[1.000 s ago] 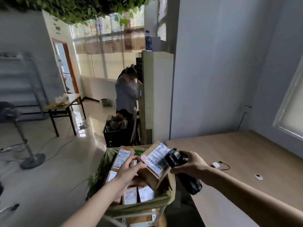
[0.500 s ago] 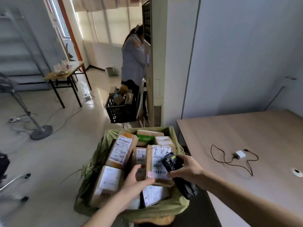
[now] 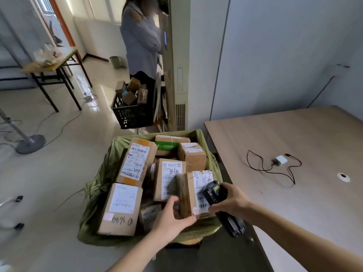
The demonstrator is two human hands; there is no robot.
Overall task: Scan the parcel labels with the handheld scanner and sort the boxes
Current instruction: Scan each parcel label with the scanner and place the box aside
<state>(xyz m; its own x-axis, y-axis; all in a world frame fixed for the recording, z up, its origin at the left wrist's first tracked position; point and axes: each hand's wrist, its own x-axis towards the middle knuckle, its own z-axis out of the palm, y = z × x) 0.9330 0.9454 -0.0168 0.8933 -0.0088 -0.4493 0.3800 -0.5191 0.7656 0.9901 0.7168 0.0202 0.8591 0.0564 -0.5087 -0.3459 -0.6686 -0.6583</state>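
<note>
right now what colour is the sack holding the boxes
Green woven sack, clearest in the head view.

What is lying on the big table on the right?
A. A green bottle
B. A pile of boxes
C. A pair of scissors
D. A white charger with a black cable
D. A small white charger with a looping black cable lies on the table; the boxes sit in the green sack beside it, not on it.

handwritten "3644" on front-left box [image 3: 119, 210], handwritten "12-252" on tall box's label [image 3: 137, 160]
</note>
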